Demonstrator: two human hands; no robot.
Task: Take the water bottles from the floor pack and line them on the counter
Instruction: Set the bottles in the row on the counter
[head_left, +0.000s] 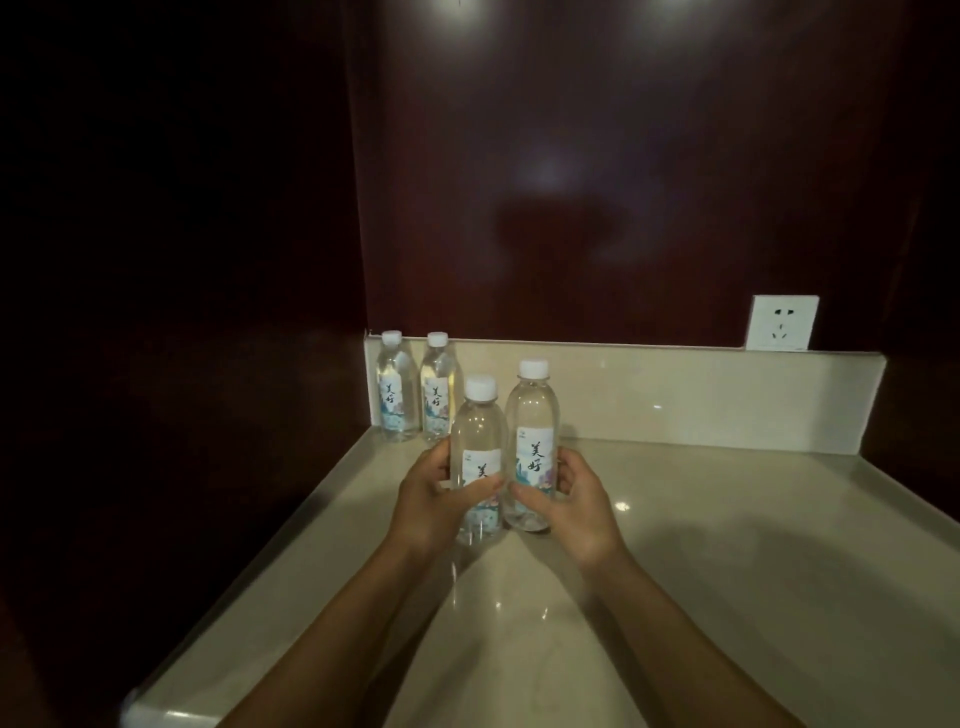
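Two clear water bottles with white caps and flowered labels stand side by side at the back left corner of the cream counter (727, 545): one bottle (396, 387) by the side wall, the other (439, 389) right of it. My left hand (434, 501) grips a third bottle (478, 436) around its label, held upright over the counter. My right hand (569, 501) grips a fourth bottle (532, 415), also upright, close beside the third. The floor pack is out of view.
A low cream backsplash (675, 400) runs along the counter's rear. Dark red wood panels rise behind and to the left. A white wall socket (782, 323) sits above the backsplash at right. The counter's left edge drops into darkness.
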